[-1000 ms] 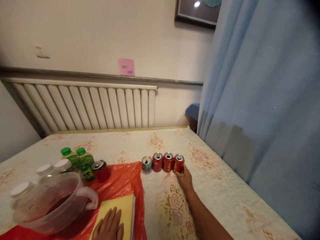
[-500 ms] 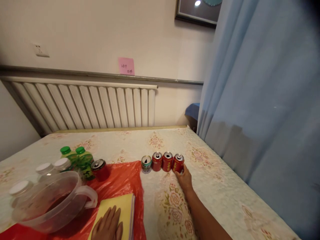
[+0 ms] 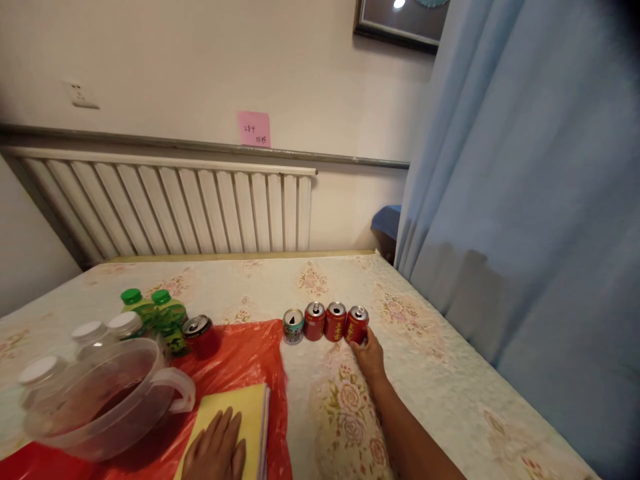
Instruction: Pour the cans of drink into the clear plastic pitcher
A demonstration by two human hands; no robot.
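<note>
Can (image 3: 357, 325), just right of centre, ending the row (image 3: 315, 323): right hand (image 3: 370, 357) curled part-way round it, seemingly to steady it. Left hand (image 3: 216, 445), lower left: fingers straight, flat on yellow stack (image 3: 254, 410), gripping nothing.

The view dips slightly from a second ago, so the pink note (image 3: 255, 129) rides higher and less of the framed picture (image 3: 400, 23) shows. Toward the floral cover's (image 3: 430, 373) near left corner, more red material (image 3: 40, 462) appears below the translucent bowl (image 3: 117, 437); slightly more of the left hand (image 3: 216, 447) enters too.
</note>
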